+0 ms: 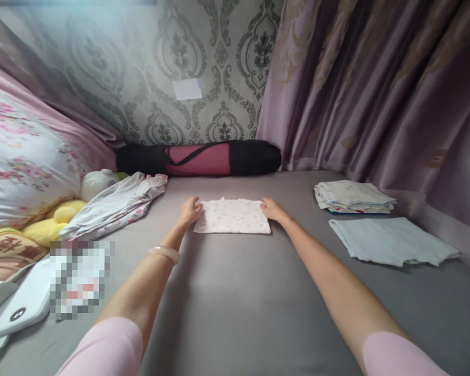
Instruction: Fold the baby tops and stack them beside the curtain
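A folded white cloth with a faint spotted print (235,216) lies flat on the grey bed sheet (235,303), in the middle of the view. At its upper left corner my left hand (190,210) is closed, thumb and fingers pinching the edge. My right hand (272,209) pinches the upper right corner in the same way. Both arms reach forward, and a pale bangle (164,254) circles my left wrist.
On the right are a folded cloth stack (354,196) and a pale blue cloth (391,240). Loose clothes (115,206), a yellow plush (47,230) and a white device (23,297) lie left. Behind stretches a black and red roll bag (199,158).
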`<state>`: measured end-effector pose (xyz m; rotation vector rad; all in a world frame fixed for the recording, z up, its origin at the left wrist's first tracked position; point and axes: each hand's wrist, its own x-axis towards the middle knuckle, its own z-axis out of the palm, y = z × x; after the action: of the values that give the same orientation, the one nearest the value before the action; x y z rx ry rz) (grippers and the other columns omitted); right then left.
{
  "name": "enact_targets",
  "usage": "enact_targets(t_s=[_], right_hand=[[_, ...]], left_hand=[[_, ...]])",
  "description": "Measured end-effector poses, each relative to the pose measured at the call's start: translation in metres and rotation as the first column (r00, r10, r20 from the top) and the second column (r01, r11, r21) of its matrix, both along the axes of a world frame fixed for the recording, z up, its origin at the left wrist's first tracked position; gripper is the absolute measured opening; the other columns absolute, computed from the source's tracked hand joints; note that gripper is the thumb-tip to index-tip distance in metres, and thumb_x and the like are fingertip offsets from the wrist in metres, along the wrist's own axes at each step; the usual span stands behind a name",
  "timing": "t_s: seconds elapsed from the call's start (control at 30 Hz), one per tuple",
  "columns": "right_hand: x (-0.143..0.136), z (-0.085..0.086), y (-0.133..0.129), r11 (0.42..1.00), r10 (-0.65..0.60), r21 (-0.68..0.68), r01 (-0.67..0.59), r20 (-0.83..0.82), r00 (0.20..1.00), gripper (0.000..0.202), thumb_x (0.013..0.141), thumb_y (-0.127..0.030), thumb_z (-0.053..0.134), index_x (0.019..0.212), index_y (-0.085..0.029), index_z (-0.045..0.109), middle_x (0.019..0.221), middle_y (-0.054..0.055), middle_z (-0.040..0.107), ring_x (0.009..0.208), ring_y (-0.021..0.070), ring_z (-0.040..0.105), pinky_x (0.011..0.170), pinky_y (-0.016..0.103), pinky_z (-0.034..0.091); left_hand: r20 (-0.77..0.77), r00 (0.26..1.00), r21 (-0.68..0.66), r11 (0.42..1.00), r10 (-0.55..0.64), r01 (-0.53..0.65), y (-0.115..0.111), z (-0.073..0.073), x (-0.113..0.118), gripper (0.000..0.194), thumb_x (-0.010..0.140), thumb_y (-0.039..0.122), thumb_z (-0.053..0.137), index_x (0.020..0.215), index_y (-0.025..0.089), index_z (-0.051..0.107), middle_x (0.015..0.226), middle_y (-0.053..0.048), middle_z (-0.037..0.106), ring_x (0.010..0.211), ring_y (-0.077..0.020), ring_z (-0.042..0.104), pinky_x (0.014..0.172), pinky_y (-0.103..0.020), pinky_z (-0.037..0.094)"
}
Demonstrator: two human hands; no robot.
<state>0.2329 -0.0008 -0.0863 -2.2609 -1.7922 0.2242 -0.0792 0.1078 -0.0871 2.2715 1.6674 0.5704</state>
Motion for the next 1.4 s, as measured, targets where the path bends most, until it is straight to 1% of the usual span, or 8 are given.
enact_targets(t_s=[0.23, 0.47, 0.73, 0.87, 0.97, 1.07, 1.23, 1.4], right_hand=[[0.001, -0.001, 0.003, 0.999, 0.052, -0.011, -0.052, 0.010, 0.999, 0.038, 0.096, -0.021, 0.044, 0.130, -0.015, 0.059, 0.132, 0.014, 0.058, 0.124, 0.0240, 0.050, 0.104, 0.031, 0.035], [0.003, 0.004, 0.009, 0.996, 0.068, -0.054, -0.068, -0.008, 0.998, 0.036, 0.095, -0.026, 0.046, 0.123, -0.017, 0.065, 0.128, 0.017, 0.058, 0.119, 0.0295, 0.052, 0.100, 0.038, 0.039], [0.000, 0.011, 0.021, 0.997, -0.009, -0.083, 0.003, -0.068, 0.998, 0.038, 0.078, -0.022, 0.061, 0.115, -0.020, 0.070, 0.124, 0.015, 0.064, 0.117, 0.0321, 0.056, 0.095, 0.037, 0.045], [-0.003, 0.012, 0.020, 0.999, -0.018, -0.053, 0.012, -0.113, 0.993, 0.036, 0.078, -0.019, 0.060, 0.112, -0.018, 0.070, 0.124, 0.016, 0.064, 0.117, 0.0319, 0.057, 0.093, 0.037, 0.045], [-0.004, 0.014, 0.016, 0.999, -0.012, -0.033, 0.006, -0.169, 0.986, 0.033, 0.079, -0.020, 0.059, 0.111, -0.018, 0.068, 0.117, 0.013, 0.068, 0.108, 0.0270, 0.063, 0.088, 0.033, 0.047], [-0.002, 0.018, 0.012, 1.000, 0.004, 0.001, -0.004, -0.224, 0.975, 0.030, 0.082, -0.021, 0.060, 0.110, -0.017, 0.067, 0.113, 0.011, 0.071, 0.101, 0.0224, 0.065, 0.085, 0.028, 0.048], [0.002, 0.030, 0.003, 0.995, 0.070, 0.089, -0.047, -0.286, 0.956, 0.026, 0.082, -0.021, 0.061, 0.106, -0.017, 0.069, 0.109, 0.009, 0.072, 0.099, 0.0196, 0.065, 0.085, 0.025, 0.048], [0.009, 0.044, -0.006, 0.978, 0.162, 0.176, -0.107, -0.339, 0.927, 0.023, 0.082, -0.021, 0.062, 0.102, -0.015, 0.071, 0.103, 0.007, 0.073, 0.096, 0.0186, 0.066, 0.086, 0.025, 0.049]], left_hand=[[-0.076, 0.985, -0.031, 0.988, -0.155, 0.153, 0.020, -0.004, 0.024, 0.033, 0.081, 0.020, 0.057, 0.112, 0.015, 0.066, 0.109, -0.011, 0.070, 0.104, -0.0234, 0.063, 0.093, -0.030, 0.046], [-0.154, 0.959, -0.063, 0.971, -0.238, 0.231, 0.035, -0.006, 0.033, 0.028, 0.080, 0.014, 0.054, 0.102, 0.012, 0.071, 0.103, -0.014, 0.069, 0.101, -0.0256, 0.063, 0.094, -0.032, 0.045], [-0.176, 0.952, -0.117, 0.966, -0.249, 0.231, 0.041, 0.000, 0.034, 0.027, 0.074, 0.014, 0.057, 0.097, 0.014, 0.072, 0.095, -0.014, 0.071, 0.099, -0.0283, 0.064, 0.089, -0.035, 0.047], [-0.179, 0.960, -0.140, 0.972, -0.213, 0.189, 0.040, 0.004, 0.035, 0.023, 0.072, 0.017, 0.058, 0.090, 0.013, 0.071, 0.091, -0.015, 0.071, 0.095, -0.0287, 0.064, 0.083, -0.036, 0.047], [-0.161, 0.965, -0.159, 0.970, -0.208, 0.182, 0.034, 0.007, 0.034, 0.020, 0.072, 0.019, 0.057, 0.087, 0.013, 0.069, 0.081, -0.011, 0.070, 0.086, -0.0250, 0.064, 0.077, -0.032, 0.048], [-0.121, 0.970, -0.164, 0.968, -0.210, 0.189, 0.026, 0.013, 0.031, 0.021, 0.073, 0.023, 0.058, 0.090, 0.014, 0.067, 0.075, -0.006, 0.068, 0.080, -0.0218, 0.063, 0.074, -0.030, 0.048], [-0.041, 0.973, -0.153, 0.964, -0.226, 0.217, 0.017, 0.032, 0.025, 0.031, 0.071, 0.027, 0.062, 0.100, 0.016, 0.066, 0.088, -0.008, 0.070, 0.083, -0.0229, 0.064, 0.075, -0.031, 0.047], [0.096, 0.947, -0.184, 0.929, -0.307, 0.320, 0.012, 0.057, 0.013, 0.028, 0.071, 0.033, 0.057, 0.089, 0.016, 0.068, 0.078, -0.004, 0.069, 0.077, -0.0218, 0.062, 0.067, -0.028, 0.046]])
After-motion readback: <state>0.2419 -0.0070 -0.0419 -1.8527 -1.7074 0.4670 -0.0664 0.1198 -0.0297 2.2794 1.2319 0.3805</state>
